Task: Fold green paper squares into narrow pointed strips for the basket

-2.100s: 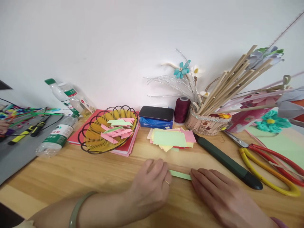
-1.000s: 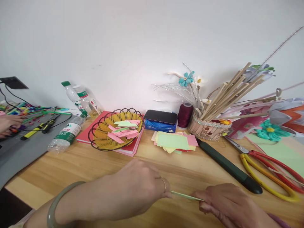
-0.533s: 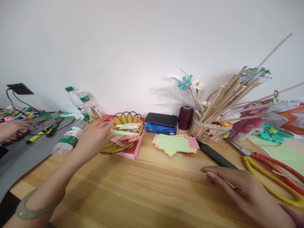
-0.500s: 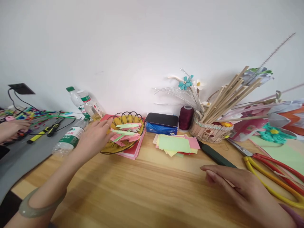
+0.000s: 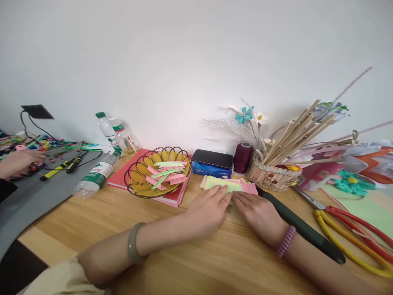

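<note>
Paper stack (image 5: 218,182): pale green sheet on top, pink and yellow edges showing beneath; lies on table (image 5: 172,246) just in front of blue box (image 5: 211,169). Left hand (image 5: 207,209): flat, fingers stretched onto stack's near edge, gripping nothing. Right hand (image 5: 257,212): flat, fingertips touching stack beside the left. Edges: basket (image 5: 138,180) near on left, black tool (image 5: 303,231) just right. Open room: bare table nearer the person

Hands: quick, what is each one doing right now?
Left hand: open, fingers flat on the paper stack, gripping nothing.
Right hand: open, fingers resting on the near edge of the paper stack.
</note>
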Available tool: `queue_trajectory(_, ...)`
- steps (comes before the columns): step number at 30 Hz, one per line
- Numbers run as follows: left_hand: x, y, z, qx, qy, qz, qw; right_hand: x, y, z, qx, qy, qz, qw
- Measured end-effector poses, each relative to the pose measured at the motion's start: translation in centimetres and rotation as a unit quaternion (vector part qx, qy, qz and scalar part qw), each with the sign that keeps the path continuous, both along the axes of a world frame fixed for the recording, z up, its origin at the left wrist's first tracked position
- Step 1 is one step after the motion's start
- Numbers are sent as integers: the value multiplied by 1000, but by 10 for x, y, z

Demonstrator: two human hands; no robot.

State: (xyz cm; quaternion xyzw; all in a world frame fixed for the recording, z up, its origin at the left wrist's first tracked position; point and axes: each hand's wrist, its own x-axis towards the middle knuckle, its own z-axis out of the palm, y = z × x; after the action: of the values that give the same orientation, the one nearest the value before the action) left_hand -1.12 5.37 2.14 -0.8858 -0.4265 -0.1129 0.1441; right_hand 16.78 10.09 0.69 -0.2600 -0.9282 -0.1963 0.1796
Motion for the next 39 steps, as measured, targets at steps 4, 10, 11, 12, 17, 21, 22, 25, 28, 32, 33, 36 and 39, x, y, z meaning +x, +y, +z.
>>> queue_trajectory(4,3,10,-15,-18,15,-14,1000,3,-8,1,18,2,-2,1000)
queue_trajectory(10,-2,16,-23,-1,0,-38,999,11,-11,4,38,20,35,998)
queue_trajectory(11,-3,16,-23,2,-8,-40,999,13,-12,4,36,27,36,998)
queue_trajectory(12,-4,16,-23,5,-18,-42,999,15,-12,3,32,33,35,998)
queue_trajectory(17,-9,15,-20,23,-88,-36,995,19,-16,3,-8,54,28,998)
queue_trajectory(21,-9,13,-13,50,-150,-31,987,20,-21,6,-25,77,18,997)
queue_trajectory(22,-9,12,-11,61,-162,-32,984,21,-22,7,-22,87,12,996)
queue_trajectory(25,-9,10,-8,100,-183,-53,977,29,-27,10,-6,111,8,994)
queue_trajectory(28,-9,5,-8,136,-178,-97,970,42,-37,10,-2,108,36,993)
queue_trajectory(32,-4,-6,-11,123,-100,-165,974,59,-55,5,-39,82,61,994)
queue_trajectory(33,-3,-9,-12,102,-75,-169,977,61,-59,4,-62,76,54,994)
queue_trajectory(36,1,-13,-16,44,-33,-168,984,63,-63,2,-126,65,26,990)
queue_trajectory(39,1,-15,-18,15,-28,-171,985,60,-61,1,-143,71,9,987)
